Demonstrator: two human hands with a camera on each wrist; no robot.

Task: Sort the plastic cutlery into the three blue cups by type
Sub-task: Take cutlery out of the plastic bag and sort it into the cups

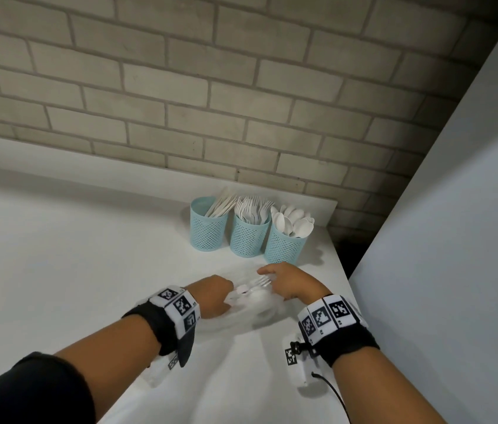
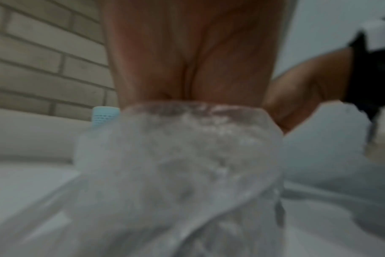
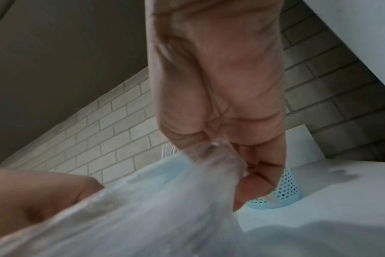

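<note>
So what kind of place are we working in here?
Probably a break room or pantry corner: a white counter against a grey brick wall, with three blue cups stocked with disposable cutlery.

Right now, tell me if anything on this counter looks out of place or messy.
Nothing looks spilled or broken. The three blue cups stand upright in a row, holding knives, forks and spoons separately. The one loose item is a clear plastic bag with a fork showing, gripped between the left hand and right hand.
</note>
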